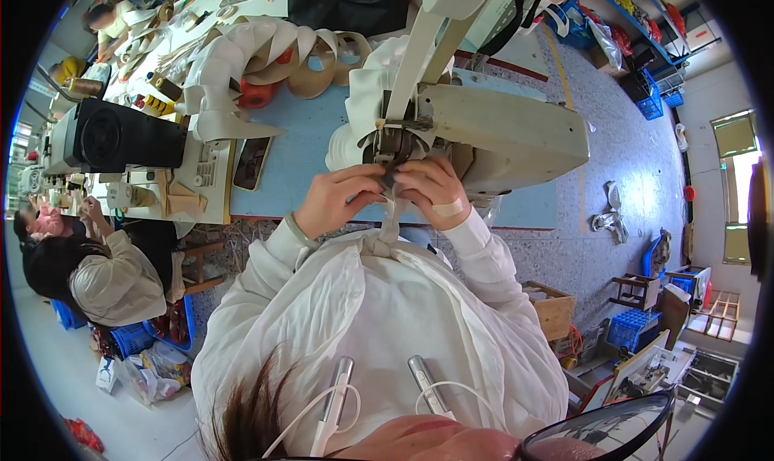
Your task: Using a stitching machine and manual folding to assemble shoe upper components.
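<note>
In front of me stands a sewing machine (pixel 508 130), its pale arm reaching off to the right. My left hand (pixel 339 196) and my right hand (pixel 434 188) meet close under its dark metal head (pixel 393 145). Fingers of both hands are pinched together around a small dark piece (pixel 390 175), whose kind I cannot make out. Behind the machine head, a string of white curved leather-like pieces (pixel 363 98) bunches up. More such pieces (pixel 211 90) curve across the table to the left, some showing tan undersides.
A phone (pixel 251 164) lies on the blue tabletop (pixel 302 130), left of my hands. Further left is another machine with a black housing (pixel 121 136); a person in a pale top (pixel 121 275) sits near it. A black cloth (pixel 348 5) lies at the back. A wooden box (pixel 552 309) stands lower right.
</note>
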Demonstrator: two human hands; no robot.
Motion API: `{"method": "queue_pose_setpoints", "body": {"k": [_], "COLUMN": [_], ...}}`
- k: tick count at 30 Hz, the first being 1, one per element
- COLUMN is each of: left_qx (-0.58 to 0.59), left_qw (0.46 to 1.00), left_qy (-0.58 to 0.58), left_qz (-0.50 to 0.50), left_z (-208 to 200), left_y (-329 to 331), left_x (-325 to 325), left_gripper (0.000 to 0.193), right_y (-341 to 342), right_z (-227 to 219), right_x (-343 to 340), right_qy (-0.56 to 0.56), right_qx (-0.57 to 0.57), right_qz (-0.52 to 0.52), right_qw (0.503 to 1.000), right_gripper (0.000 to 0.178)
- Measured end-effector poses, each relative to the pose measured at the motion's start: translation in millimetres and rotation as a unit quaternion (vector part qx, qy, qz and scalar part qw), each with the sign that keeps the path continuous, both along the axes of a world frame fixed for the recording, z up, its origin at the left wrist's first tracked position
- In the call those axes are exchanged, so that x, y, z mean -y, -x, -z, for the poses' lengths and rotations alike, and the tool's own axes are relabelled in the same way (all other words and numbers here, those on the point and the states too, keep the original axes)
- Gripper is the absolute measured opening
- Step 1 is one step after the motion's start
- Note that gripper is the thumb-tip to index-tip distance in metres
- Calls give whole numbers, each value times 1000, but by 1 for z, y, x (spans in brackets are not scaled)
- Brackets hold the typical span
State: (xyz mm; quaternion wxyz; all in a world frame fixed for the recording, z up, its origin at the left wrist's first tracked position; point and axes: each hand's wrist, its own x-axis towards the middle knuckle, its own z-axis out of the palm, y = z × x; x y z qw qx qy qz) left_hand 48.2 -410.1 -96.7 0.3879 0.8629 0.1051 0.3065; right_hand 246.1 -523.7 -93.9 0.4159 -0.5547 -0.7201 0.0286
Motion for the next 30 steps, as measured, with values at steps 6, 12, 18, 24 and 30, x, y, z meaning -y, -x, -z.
{"method": "queue_pose_setpoints", "body": {"k": [6,12,18,24,30], "left_qx": [-14,-17,-6,43,133], "left_qw": [996,994,960,938,945], "left_qy": [81,96,271,331,40], "left_qz": [-25,-51,-68,-95,-296], "left_z": [-61,-55,-41,-21,-28], "left_y": [2,-5,-16,-39,-12], "left_x": [-16,-35,-43,-61,-12], "left_gripper": [12,11,17,17,20], "right_y": [-13,-29,-26,-60,-40], "right_z": [-22,-7,0,56,41], "right_x": [0,-12,-41,-72,-21], "right_qy": [120,157,103,-31,-68], "right_qx": [-259,-627,-656,-635,-601], "right_qz": [-14,-39,2,-36,104], "right_qw": [958,762,748,771,790], "right_gripper": [15,36,39,32,24]}}
